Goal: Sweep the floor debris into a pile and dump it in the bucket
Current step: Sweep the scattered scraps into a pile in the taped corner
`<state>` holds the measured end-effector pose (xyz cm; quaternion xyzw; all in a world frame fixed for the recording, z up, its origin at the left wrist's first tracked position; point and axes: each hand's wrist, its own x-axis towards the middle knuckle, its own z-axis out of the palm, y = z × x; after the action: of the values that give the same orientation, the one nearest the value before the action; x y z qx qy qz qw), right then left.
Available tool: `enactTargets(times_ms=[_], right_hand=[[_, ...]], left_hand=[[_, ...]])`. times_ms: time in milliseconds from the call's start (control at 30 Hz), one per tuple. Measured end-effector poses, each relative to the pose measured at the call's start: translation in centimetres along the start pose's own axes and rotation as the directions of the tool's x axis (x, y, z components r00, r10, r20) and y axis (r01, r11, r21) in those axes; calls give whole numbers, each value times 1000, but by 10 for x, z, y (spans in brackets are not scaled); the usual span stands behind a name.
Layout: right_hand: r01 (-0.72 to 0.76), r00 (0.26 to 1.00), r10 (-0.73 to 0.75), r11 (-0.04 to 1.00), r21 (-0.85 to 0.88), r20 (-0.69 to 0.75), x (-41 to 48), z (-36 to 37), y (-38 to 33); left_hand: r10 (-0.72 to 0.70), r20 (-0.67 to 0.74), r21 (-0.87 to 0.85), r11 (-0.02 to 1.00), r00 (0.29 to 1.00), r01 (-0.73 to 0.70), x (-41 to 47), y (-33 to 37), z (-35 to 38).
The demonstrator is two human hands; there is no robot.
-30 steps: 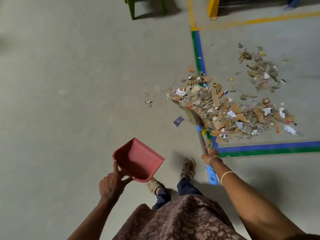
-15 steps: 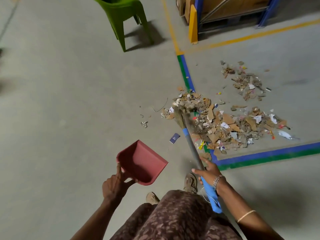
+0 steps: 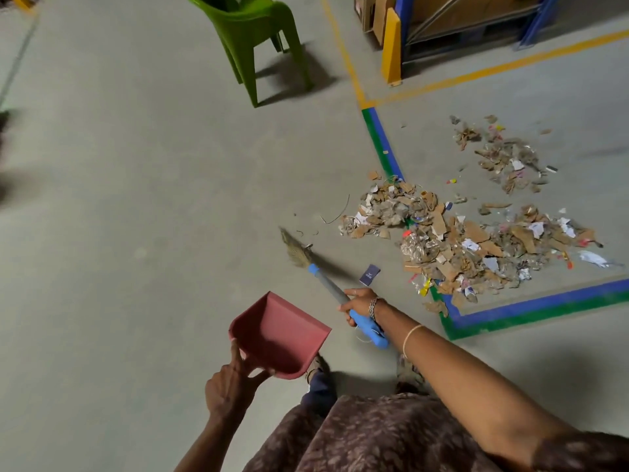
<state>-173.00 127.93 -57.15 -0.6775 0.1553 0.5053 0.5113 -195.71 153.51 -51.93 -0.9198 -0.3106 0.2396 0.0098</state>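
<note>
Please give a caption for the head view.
Right hand holds broom near debris pile; left hand holds red dustpan.

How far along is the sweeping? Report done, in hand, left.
Done: most cardboard and paper scraps form one pile. In hand: right hand grips the blue-handled straw broom, left hand holds an empty red plastic dustpan. Left: gather smaller scatter, dark blue card, then scoop; no bucket visible.

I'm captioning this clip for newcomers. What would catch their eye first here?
The big heap of cardboard and paper scraps sprawls at right across the blue-green floor tape. Nearer, the left hand holds a red dustpan while the right hand grips a blue-handled broom. A green chair stands at top.
</note>
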Motion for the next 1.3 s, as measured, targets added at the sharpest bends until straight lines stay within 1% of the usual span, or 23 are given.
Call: enactTargets(times_ms=[100,233,367,433,500,600,667,733,800,900,967,1100,1200,1300], right_hand=[[-64,997,66,997,48,-42,29,30,-6],[-127,974,147,984,125,-171,58,50,-15],[-93,944,158,969,227,-289,66,46,-18],[-59,923,168,951,304,-347,63,38,-13],[-22,893,166,944,329,-417,60,30,-11],[-1,835,170,952,307,-523,53,16,-7],[-14,783,157,972,235,-602,47,7,-1],[-17,742,109,989,145,-662,41,-3,6],[-29,704,83,996,89,-705,29,-10,9],[-29,672,76,997,76,-736,12,-17,14],[-1,686,80,994,109,-724,-2,-16,16],[63,760,11,994,91,-649,-40,-11,27],[28,846,27,995,94,-533,-58,-12,48],[-47,903,68,997,59,-424,-59,-11,66]], left_hand=[[52,12,10,999,999,-52,29,-29,-5],[96,15,-5,995,995,-96,80,-71,-11],[153,9,18,988,988,-153,123,-96,-22],[174,9,21,984,985,-174,140,-100,-31],[206,-1,29,978,979,-206,155,-99,-40],[251,-6,51,967,968,-250,176,-93,-51],[281,-7,65,958,960,-280,190,-87,-58],[315,-32,71,947,949,-312,201,-81,-64],[342,-37,79,938,939,-339,210,-74,-72],[374,-47,92,925,926,-369,221,-65,-83],[391,-59,97,918,919,-384,229,-58,-85],[419,-61,99,906,906,-412,238,-45,-86],[448,-27,111,890,894,-442,236,-35,-82],[477,14,149,868,879,-473,234,-28,-71]])
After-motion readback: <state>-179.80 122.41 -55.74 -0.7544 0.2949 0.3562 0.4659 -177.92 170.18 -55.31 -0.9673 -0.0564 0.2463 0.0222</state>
